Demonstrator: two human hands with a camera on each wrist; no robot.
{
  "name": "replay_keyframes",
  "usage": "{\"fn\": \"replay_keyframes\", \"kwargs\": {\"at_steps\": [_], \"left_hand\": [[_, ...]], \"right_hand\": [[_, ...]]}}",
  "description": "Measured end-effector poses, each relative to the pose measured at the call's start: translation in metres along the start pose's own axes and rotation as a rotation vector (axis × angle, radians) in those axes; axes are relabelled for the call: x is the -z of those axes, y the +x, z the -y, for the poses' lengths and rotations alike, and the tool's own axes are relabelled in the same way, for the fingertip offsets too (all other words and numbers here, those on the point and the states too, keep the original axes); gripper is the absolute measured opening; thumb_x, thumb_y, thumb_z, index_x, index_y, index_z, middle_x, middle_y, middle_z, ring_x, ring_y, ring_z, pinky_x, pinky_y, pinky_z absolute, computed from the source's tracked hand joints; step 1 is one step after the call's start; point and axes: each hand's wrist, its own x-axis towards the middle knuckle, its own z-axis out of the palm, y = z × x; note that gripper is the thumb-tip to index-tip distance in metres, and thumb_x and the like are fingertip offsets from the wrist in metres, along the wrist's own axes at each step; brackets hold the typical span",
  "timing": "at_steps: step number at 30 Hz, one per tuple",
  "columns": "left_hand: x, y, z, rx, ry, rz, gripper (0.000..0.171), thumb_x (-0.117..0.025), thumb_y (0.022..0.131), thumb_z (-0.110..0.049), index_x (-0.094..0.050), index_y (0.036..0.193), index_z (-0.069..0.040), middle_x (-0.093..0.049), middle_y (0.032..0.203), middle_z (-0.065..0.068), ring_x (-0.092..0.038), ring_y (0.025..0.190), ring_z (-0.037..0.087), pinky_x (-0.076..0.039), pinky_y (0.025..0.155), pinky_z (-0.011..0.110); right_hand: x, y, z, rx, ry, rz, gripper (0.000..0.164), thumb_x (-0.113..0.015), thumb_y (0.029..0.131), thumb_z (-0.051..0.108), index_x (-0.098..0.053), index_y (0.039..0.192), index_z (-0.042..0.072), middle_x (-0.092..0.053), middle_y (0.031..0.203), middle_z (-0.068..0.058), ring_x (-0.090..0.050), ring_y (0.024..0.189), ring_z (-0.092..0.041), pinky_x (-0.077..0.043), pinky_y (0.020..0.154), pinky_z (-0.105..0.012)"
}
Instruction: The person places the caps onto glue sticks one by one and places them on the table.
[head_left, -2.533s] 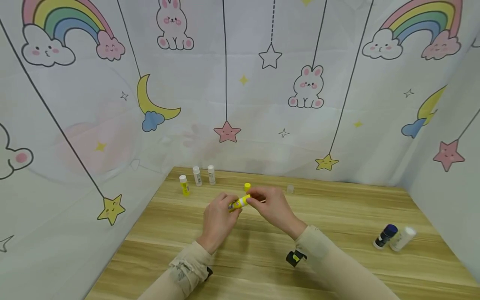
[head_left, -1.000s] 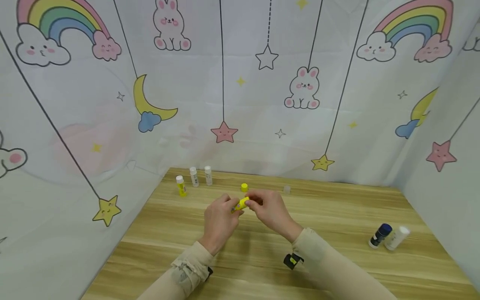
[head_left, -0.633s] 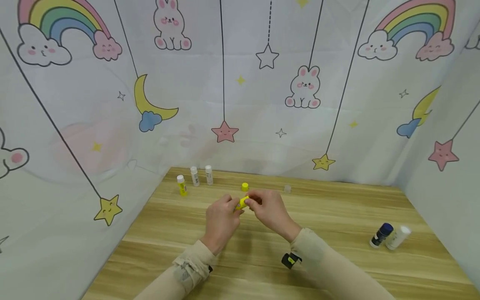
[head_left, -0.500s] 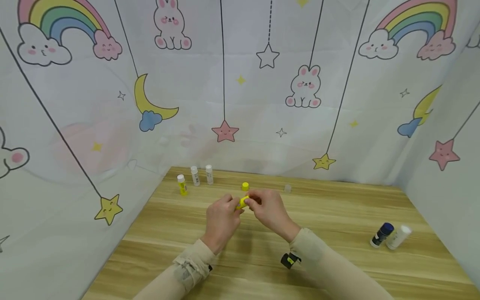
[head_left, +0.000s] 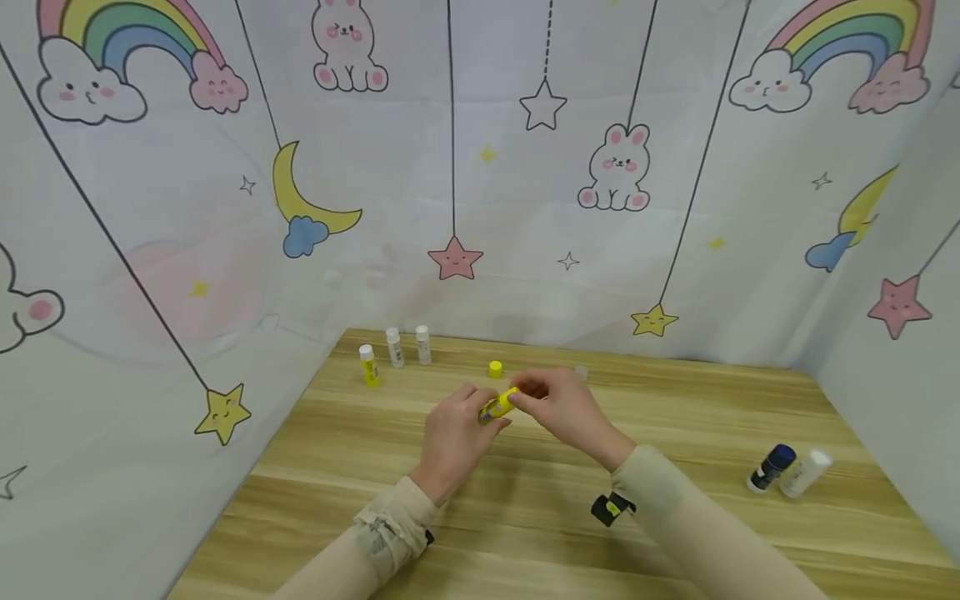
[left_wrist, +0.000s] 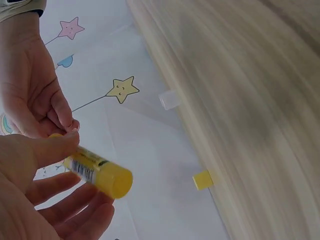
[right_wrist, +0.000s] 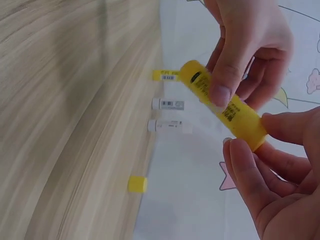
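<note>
From where I'm standing, a cloth [head_left: 510,200] printed with rabbits and stars is hanging behind the wooden counter [head_left: 675,408], and above that surface a person's left hand [head_left: 453,433] is holding the middle of a yellow tube [head_left: 498,405] in its grip, thumb and fingers closed on it. The right hand [head_left: 566,411] is pinching the nearer end, its grip narrowed to the tube's width, so the tube is slanting between both hands, near a yellow cap [head_left: 495,369].
</note>
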Motion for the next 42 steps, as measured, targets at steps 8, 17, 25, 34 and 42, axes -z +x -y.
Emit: {"fn": "replay_keyframes", "kwargs": {"at_steps": [8,17,25,34,42], "left_hand": [[0.002,-0.001,0.008,0.029,-0.075,-0.022,0.024,-0.08,0.088,-0.027,-0.075,0.105,-0.01,-0.069,0.09,0.001,-0.068,0.075,0.016,-0.052,0.059,0.03],[0.005,0.004,0.017,0.055,-0.079,-0.039,0.017,-0.078,0.09,-0.017,-0.076,0.105,-0.01,-0.072,0.092,0.004,-0.067,0.076,0.015,-0.052,0.058,0.03],[0.008,0.01,0.028,0.1,-0.094,-0.093,0.016,-0.078,0.089,-0.013,-0.076,0.104,-0.007,-0.073,0.095,0.009,-0.07,0.076,0.024,-0.052,0.055,0.036],[0.013,0.016,0.041,0.137,-0.085,-0.11,0.017,-0.078,0.088,-0.011,-0.075,0.104,-0.006,-0.074,0.097,0.008,-0.07,0.077,0.023,-0.053,0.058,0.037],[0.019,0.02,0.055,0.182,-0.059,-0.152,0.017,-0.079,0.088,-0.011,-0.075,0.104,-0.005,-0.073,0.095,0.009,-0.07,0.076,0.024,-0.052,0.056,0.038]], "right_hand": [[0.012,-0.009,-0.007,-0.018,-0.053,0.056,0.014,-0.075,0.093,0.023,-0.074,0.105,0.016,-0.069,0.09,0.01,-0.065,0.079,-0.008,-0.055,0.07,-0.031],[0.023,-0.022,-0.016,-0.021,-0.16,0.075,0.016,-0.077,0.091,0.021,-0.075,0.104,0.012,-0.069,0.088,0.011,-0.064,0.078,-0.005,-0.055,0.07,-0.029],[0.035,-0.034,-0.024,-0.036,-0.234,0.106,0.013,-0.077,0.091,0.022,-0.075,0.102,0.015,-0.067,0.089,0.012,-0.062,0.078,-0.004,-0.054,0.071,-0.028],[0.049,-0.049,-0.035,-0.006,-0.283,0.126,0.013,-0.078,0.089,0.019,-0.076,0.101,0.012,-0.068,0.089,0.01,-0.06,0.075,-0.003,-0.053,0.069,-0.028],[0.061,-0.062,-0.038,0.008,-0.345,0.149,0.012,-0.08,0.087,0.015,-0.076,0.098,0.012,-0.066,0.084,0.011,-0.058,0.072,-0.003,-0.052,0.065,-0.026]]}}
